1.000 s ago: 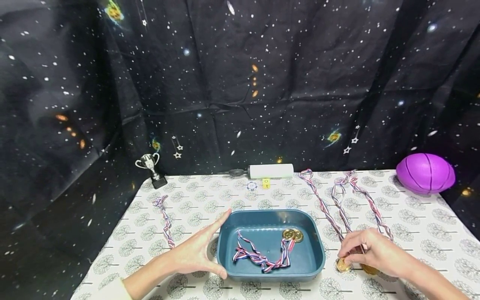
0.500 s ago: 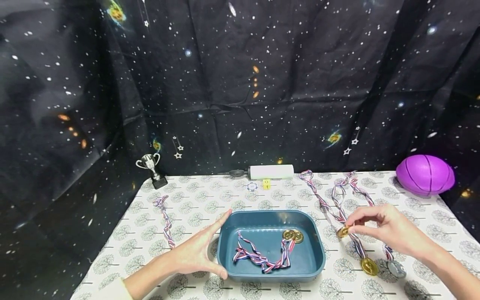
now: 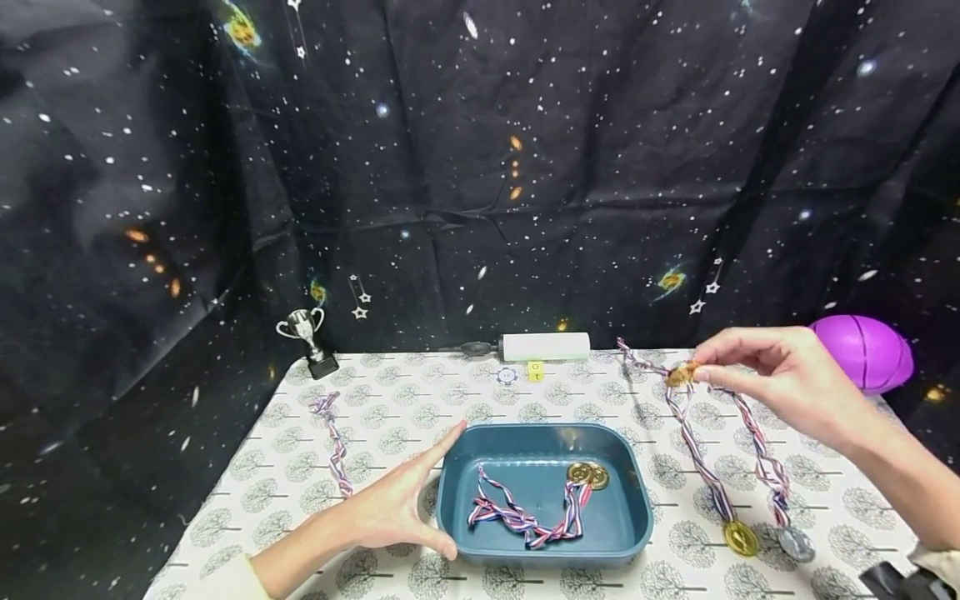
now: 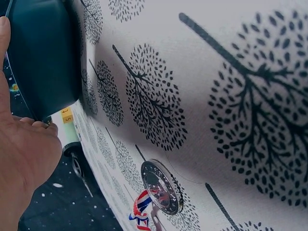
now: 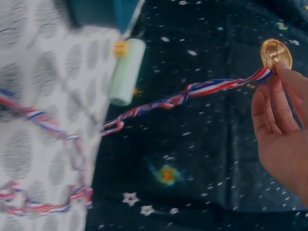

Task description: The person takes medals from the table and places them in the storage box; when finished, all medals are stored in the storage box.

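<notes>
My right hand (image 3: 798,379) pinches a gold medal (image 3: 681,374) between thumb and fingertips, raised above the back right of the table. From the medal a twisted red, white and blue ribbon (image 5: 202,90) stretches down to the table's far edge. My left hand (image 3: 390,508) rests against the left end of a dark teal plastic bin (image 3: 543,560), straight thumb at the front corner and forefinger at the back corner. In the bin lie two gold medals (image 3: 598,476) with tangled ribbons (image 3: 517,521). On the right, another gold medal (image 3: 741,538) and a silver medal (image 3: 796,544) lie ribboned.
A silver medal (image 4: 161,185) lies left of the bin, its ribbon (image 3: 336,454) running back. Along the far edge stand a trophy cup (image 3: 303,333), a white cylinder (image 3: 545,346), a yellow letter block (image 3: 535,372), a poker chip (image 3: 507,376) and a purple ball (image 3: 862,354).
My right hand has lifted the gold medal off the table, moving up and back, and its ribbon trails along. The left hand and bin keep their places.
</notes>
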`<state>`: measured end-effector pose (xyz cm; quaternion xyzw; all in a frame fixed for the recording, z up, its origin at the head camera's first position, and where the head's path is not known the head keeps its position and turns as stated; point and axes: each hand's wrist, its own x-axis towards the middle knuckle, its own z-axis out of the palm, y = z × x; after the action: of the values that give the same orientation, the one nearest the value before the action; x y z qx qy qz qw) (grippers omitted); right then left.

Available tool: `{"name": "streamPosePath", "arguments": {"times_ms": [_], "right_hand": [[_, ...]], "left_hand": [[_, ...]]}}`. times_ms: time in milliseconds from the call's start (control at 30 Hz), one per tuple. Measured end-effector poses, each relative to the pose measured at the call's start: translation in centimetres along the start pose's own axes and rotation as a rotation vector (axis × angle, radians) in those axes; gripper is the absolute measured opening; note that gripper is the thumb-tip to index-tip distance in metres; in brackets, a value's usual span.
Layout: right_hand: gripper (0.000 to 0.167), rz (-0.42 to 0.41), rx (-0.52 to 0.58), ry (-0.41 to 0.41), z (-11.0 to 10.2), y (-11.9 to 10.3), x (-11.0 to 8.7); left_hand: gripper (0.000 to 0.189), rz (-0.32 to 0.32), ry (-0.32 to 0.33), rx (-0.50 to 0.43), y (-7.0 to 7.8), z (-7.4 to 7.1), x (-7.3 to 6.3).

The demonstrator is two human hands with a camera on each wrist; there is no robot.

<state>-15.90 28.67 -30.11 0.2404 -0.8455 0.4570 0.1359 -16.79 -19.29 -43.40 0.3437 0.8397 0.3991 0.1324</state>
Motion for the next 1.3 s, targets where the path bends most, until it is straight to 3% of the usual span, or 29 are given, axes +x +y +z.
{"name": "streamPosePath", "arguments": {"times_ms": [133,367,500,800,1033,1167,1300], "right_hand": [[0.013,0.037,0.045,0.051,-0.5,-2.1,1.7],[0.017,0.03,0.047,0.166,-0.6,-5.0,4.1],[0.02,0.03,0.162,0.186,-0.5,-6.7,5.3],[0.022,-0.054,0.347,0.213,-0.4,-11.0,7.5],[0.022,-0.174,0.656,0.196,-0.2,-13.5,9.5],[0.02,-0.199,0.727,0.185,0.4,-14.8,10.5],[0.016,-0.194,0.708,0.175,1.8,-15.6,11.3]], "left_hand": [[0.147,0.012,0.001,0.002,-0.1,0.0,0.0],[0.146,0.021,0.004,0.005,-0.3,0.1,0.0],[0.146,0.022,0.004,0.01,-0.2,0.0,0.0],[0.145,0.027,0.004,0.003,-0.1,0.1,0.0],[0.145,0.029,0.004,0.014,-0.2,0.1,0.0],[0.145,0.013,0.0,-0.001,-0.1,0.1,0.0],[0.146,-0.005,-0.009,-0.027,0.0,0.1,0.0]]}}
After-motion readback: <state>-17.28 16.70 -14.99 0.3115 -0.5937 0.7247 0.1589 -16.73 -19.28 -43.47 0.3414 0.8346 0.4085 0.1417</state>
